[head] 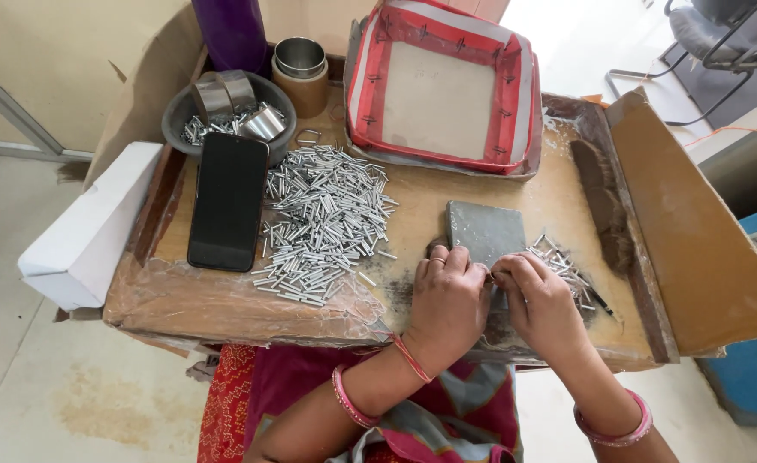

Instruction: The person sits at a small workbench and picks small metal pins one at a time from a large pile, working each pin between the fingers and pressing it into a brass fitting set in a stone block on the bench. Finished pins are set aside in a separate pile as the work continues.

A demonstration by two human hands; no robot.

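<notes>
I'm looking straight down at the work board (515,201) and my worry right now is the big pile of small metal tubes (327,225): it sprawls close to the near edge, and a sleeve or wrist brushing it could roll pieces onto the floor. The black phone (228,201) lies just beside that pile, touching its left fringe, so any sweep that way could nudge it too. Over to my left hand (449,302): it rests at the near corner of the grey flat block (485,232), fingers curled together and pressing down near the block's lower edge (I can't make out whether anything sits under the fingertips). My right hand (539,300) meets it, thumb and forefinger pinched together on what looks like one small tube, though the piece is nearly hidden between the two hands. Just beyond the right hand lies a smaller cluster of tubes (560,264), touching the block's right side; a slip of that pinch could, I judge, flick a piece into it or off the board. Further back sit the dark bowl (181,111) holding more tubes, a round tin (300,58), and the red-edged tray (370,77).
</notes>
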